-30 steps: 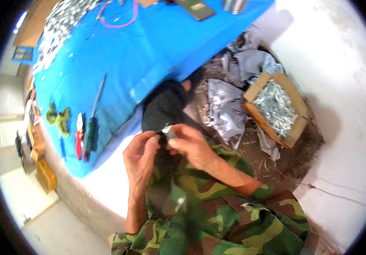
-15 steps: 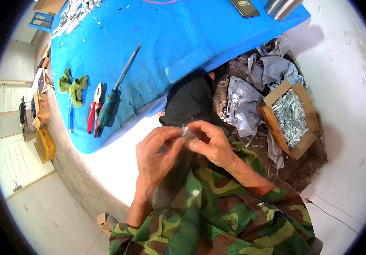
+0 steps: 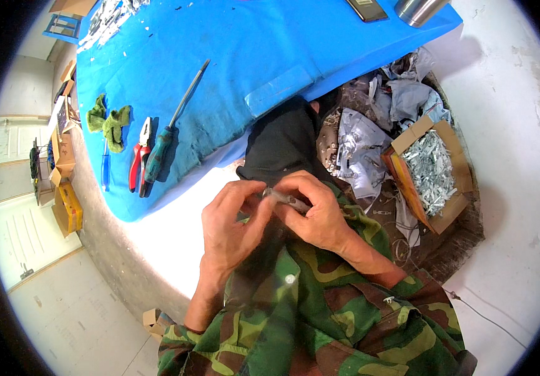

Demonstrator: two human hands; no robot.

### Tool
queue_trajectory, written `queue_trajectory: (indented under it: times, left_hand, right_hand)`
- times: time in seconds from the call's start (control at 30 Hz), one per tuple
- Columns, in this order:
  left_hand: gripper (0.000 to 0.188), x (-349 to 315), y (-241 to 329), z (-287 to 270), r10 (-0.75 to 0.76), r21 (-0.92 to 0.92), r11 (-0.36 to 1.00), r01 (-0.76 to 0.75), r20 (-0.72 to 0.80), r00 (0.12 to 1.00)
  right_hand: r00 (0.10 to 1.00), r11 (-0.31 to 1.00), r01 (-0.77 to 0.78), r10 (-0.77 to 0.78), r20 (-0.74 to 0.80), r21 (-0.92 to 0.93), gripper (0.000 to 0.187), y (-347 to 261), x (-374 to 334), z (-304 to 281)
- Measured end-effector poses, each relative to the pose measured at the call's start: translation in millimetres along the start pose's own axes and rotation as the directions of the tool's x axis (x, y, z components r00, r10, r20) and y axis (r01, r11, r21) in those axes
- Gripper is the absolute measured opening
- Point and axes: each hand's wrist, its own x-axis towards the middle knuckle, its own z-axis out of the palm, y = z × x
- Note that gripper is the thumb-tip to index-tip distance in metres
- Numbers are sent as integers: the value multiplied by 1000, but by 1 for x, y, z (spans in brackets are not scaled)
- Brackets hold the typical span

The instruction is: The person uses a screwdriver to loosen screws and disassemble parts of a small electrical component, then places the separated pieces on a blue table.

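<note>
Both my hands meet over my lap, in front of the blue-covered table. Between them is a small pale, silvery piece [image 3: 294, 202], narrow and rod-like, partly hidden by the fingers. My left hand [image 3: 231, 213] is closed, its thumb and forefinger pinching the piece's left end. My right hand [image 3: 314, 210] curls round the other end, fingers bent. What kind of piece it is, I cannot make out. On the table lie red-handled pliers [image 3: 141, 156], a long screwdriver [image 3: 160, 153] with a teal handle, a small blue screwdriver [image 3: 105, 170] and a crumpled green cloth [image 3: 113, 128].
At right, a cardboard box [image 3: 459, 164] holds many small silvery strips, beside crumpled grey plastic bags [image 3: 361, 147]. A pile of white and grey pieces [image 3: 110, 22] sits at the table's far left. A phone [image 3: 368, 9] and a metal cup [image 3: 417, 9] stand far right.
The right fingers have shifted on the piece, and more of its length now shows between my hands. Both hands stay together over my lap; the whole view has moved slightly.
</note>
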Motion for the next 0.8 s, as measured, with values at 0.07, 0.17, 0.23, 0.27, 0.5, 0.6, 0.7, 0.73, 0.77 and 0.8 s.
queue_trajectory:
  times: [0.07,0.17,0.23,0.27,0.5,0.6,0.7,0.73,0.77,0.8]
  left_hand:
    - [13,0,-1,0,-12,-31,999,12,4,1000]
    - [9,0,-2,0,28,0,1000,-28,-8,1000]
    - [8,-2,-5,2,19,-7,1000,-19,-30,999]
    - [7,-3,-7,3,14,-11,1000,-15,-40,999]
    - [15,-8,-7,3,-219,-255,941,220,35,975]
    - [24,-11,-12,3,-254,-397,879,263,77,964]
    - [27,-13,-13,6,-299,-513,802,307,102,949]
    - [28,-12,-13,6,-321,-539,775,331,116,940]
    - [28,-12,-12,6,-343,-564,746,354,131,930]
    - [29,-12,-13,7,-343,-596,720,355,138,929]
  right_hand:
    - [1000,1000,8,-8,-11,-14,29,1,-1,0]
    - [994,995,-102,101,37,10,29,0,-4,-1]
    - [980,979,-194,190,64,56,29,-6,-6,0]
    - [969,968,-240,234,79,78,29,-8,-6,0]
    - [988,983,-147,142,57,108,30,-4,-6,7]
    - [992,985,-123,117,51,121,31,-4,-9,7]
    - [994,983,-103,96,54,151,32,3,-12,8]
    - [993,979,-112,105,49,172,33,3,-14,9]
    - [992,973,-121,115,45,194,33,4,-15,9]
    - [995,977,-102,96,41,185,33,4,-14,9]
